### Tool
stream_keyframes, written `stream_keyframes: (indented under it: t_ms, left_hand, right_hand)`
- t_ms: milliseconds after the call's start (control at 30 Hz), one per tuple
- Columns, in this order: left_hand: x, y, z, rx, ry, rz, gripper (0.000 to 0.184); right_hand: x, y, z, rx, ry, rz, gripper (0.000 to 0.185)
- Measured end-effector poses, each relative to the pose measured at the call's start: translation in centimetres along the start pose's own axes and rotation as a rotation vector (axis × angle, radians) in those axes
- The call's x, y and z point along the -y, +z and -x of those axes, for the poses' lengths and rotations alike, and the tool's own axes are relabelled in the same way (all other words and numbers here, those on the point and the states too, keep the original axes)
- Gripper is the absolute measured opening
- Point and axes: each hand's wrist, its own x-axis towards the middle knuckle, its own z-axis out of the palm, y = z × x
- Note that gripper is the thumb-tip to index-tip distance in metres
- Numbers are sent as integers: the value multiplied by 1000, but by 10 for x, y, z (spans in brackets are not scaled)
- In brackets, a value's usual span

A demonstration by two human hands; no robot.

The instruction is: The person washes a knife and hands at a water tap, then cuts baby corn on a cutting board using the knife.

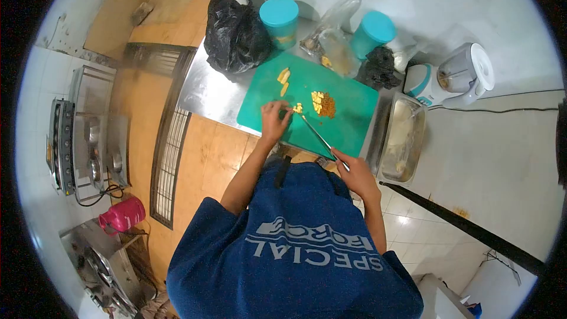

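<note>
A green cutting board (260, 100) lies on the steel table. My right hand (355, 176) is closed around the handle of a knife (319, 135), its blade reaching up and left across the board. At the blade's tip sit small yellow cut pieces (298, 108). My left hand (276, 120) rests at the board's left part with its fingers bent together beside those pieces; whether it pinches one is too small to make out. Farther right lies a pile of yellow cubes (318, 101) against a heap of finely chopped orange bits (328, 107). Longer yellow strips (284, 78) lie near the back.
Behind the board stand a black plastic bag (233, 35), two turquoise-lidded tubs (279, 15) (375, 28), clear bags (336, 50) and a small black bag (380, 68). To the right are a steel tray (387, 171) and a blender (458, 74). A pink gas cylinder (125, 214) stands at left.
</note>
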Motion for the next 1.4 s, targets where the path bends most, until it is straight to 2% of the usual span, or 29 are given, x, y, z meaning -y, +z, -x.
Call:
stream_keyframes:
  t_ms: [67, 233, 367, 533, 667, 733, 867, 1067, 1167, 1233, 1267, 1333, 1400]
  left_hand:
    - [2, 0, -1, -3, 13, -10, 30]
    - [-1, 2, 1, -16, 8, -31, 25]
    - [-2, -1, 0, -5, -3, -30, 20]
    - [-3, 1, -1, -25, 29, -75, 19]
    - [-23, -3, -6, -16, 43, -85, 19]
    - [-37, -8, -8, -15, 131, -289, 23]
    - [-28, -2, -3, 29, 107, -341, 28]
    - [-9, 6, 0, 54, 139, -322, 26]
    - [-18, 4, -3, 39, 123, -268, 26]
    - [-39, -7, -6, -34, 83, -351, 27]
    - [-40, -7, -6, -34, 81, -351, 27]
    - [-37, -5, -4, -1, 82, -353, 28]
    - [-35, -1, -2, 15, 89, -373, 28]
  right_hand:
    - [1, -2, 1, -21, -21, 19, 42]
    - [10, 4, -11, -2, 87, 36, 42]
    - [-21, 27, -10, -78, -5, 28, 42]
    - [-9, -4, 2, 44, 117, 20, 43]
    - [0, -5, -3, 7, 120, -16, 44]
    - [-7, 7, -10, -45, 40, 12, 44]
    - [-26, 32, -12, -109, -45, 6, 44]
    - [-10, -1, 3, 43, 147, -41, 45]
    - [-6, -2, 1, -14, 115, 9, 44]
    - [-2, 1, -4, -33, 103, -62, 43]
    - [-7, 8, -6, -32, 103, -61, 43]
    - [-21, 27, -9, -128, -58, -3, 42]
    - [-25, 35, -5, -119, -28, 28, 41]
